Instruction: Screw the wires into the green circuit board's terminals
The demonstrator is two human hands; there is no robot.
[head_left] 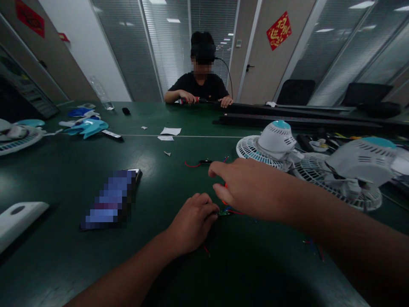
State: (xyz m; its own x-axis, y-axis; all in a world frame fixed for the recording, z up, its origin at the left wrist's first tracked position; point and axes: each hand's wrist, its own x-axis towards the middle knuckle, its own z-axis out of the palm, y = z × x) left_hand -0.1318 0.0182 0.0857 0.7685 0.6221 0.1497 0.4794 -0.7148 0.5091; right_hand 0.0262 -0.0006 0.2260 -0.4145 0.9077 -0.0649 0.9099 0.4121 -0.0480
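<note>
My left hand (196, 221) rests on the green table with its thumb and fingers pinched on the edge of a small green circuit board (224, 212). Thin red and blue wires run from the board. My right hand (246, 185) hovers just above and beyond it, forefinger and thumb apart, pointing left. A bright orange piece (225, 197) shows in part behind its thumb; the other fingers are hidden, and its kind is unclear. Just past the right fingertips lies a small black part (205, 162) with a red wire.
A phone (111, 198) and a white casing (21, 221) lie at left. White fan heads (276, 143) with grilles stand at right. Blue fan blades (87, 127), paper scraps (171, 131) and loose wires (315, 247) lie about. Across the table, a person (201, 85) holds a red-and-black tool beside long black bars (297, 120).
</note>
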